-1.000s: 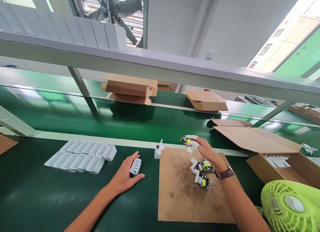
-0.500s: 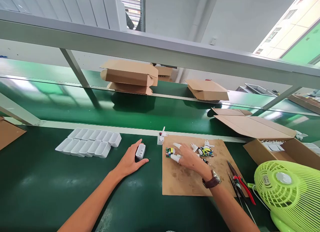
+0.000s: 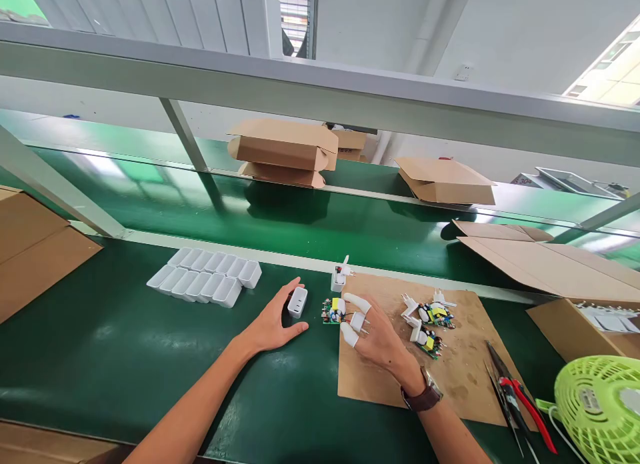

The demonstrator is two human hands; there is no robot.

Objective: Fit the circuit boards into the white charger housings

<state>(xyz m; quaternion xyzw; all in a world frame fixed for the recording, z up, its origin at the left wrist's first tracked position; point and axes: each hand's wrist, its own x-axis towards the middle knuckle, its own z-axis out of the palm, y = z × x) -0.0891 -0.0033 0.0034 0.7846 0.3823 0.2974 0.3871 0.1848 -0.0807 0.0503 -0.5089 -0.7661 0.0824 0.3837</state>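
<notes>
Evidently, right hand [image 3: 377, 337] pinches circuit board [image 3: 334, 311], between hands; left hand [image 3: 273, 321] curls around white housing [image 3: 297, 303], grip unclear. Beyond right hand, box [image 3: 526, 180] reads "30".

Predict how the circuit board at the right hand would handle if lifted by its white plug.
The circuit board itself looks stiff, packed with rigid parts. It would probably dangle from the white plug, since only thin wires seem to join them. Its exposed components suggest it may be fragile.
</notes>
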